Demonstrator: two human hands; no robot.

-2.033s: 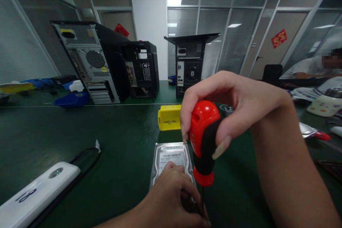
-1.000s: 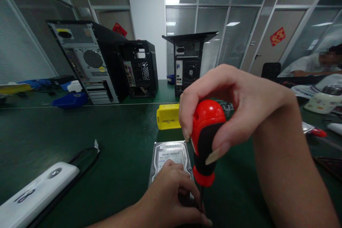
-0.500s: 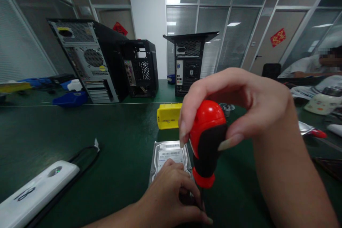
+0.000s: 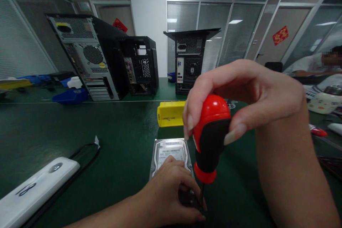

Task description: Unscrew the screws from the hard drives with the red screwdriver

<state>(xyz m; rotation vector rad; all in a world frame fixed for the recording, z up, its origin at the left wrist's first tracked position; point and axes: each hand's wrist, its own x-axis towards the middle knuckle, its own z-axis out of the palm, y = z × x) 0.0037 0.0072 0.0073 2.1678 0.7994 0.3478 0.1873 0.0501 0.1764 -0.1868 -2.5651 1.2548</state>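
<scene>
A screwdriver [image 4: 213, 139] with a thick red and black handle stands nearly upright, its thin shaft pointing down. My right hand [image 4: 248, 96] is closed on the handle from above, fingers on one side and thumb on the other. Flat on the table lies a silver hard drive [image 4: 173, 144] with a printed label. My left hand [image 4: 171, 188] rests over its near part with curled fingers, gripping it near the right edge. The shaft runs down beside the left fingertips; its tip is hidden or too dark to make out.
Behind the drive is a yellow bin [image 4: 171, 114]. A white power strip [image 4: 40, 181] with a black cable lies at left. Computer cases [image 4: 107, 57] stand along the back, near a blue bin [image 4: 70, 96]. A person [image 4: 315, 64] sits at far right.
My right hand and the screwdriver have shifted slightly right and up in view. A little more of the shaft shows. My left hand stays on the hard drive; the view has moved slightly.
</scene>
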